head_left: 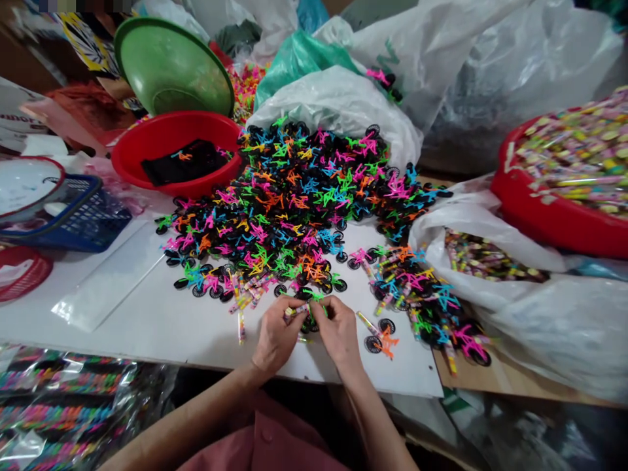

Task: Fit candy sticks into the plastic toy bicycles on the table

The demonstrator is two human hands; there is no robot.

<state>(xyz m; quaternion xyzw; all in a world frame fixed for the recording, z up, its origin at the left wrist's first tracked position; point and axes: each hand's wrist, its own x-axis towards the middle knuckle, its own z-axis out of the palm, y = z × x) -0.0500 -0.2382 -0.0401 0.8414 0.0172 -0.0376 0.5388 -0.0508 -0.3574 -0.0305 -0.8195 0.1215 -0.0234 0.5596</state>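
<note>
A small, slim tube in a patterned pink, yellow and white wrapper [298, 310] lies between the fingertips of the two hands, just above the near edge of a white sheet-like work surface [147, 337]. The left hand [276, 333] is nearly closed, thumb and fingers pinched on the tube. The right hand [339, 329] is also nearly closed, its fingertips pinched on a bright green plastic toy bicycle with black wheels [312, 320]; whether they touch the tube as well, I cannot tell.

Just right of the right hand, an orange plastic toy bicycle with black wheels [384, 342] lies flat, with a slim yellowish tube [367, 322] beside it. Left of the hands, a loose cluster of similar wrapped tubes [250, 292] lies at the near edge of a large heap of multicoloured toy bicycles [294, 196]. The heap reaches back to the mouth of a whitish plastic bag [333, 98].

Farther right, a smaller mixed pile of bicycles and tubes [417, 288] lies beside an open white plastic bag of small wrapped pieces [549, 320]. Behind that bag is a red plastic basin full of wrapped tubes [534, 219].

To the left stand a red plastic basin holding a black item [179, 186], a tilted green basin [171, 65] behind it, and a blue plastic basket [86, 229].
</note>
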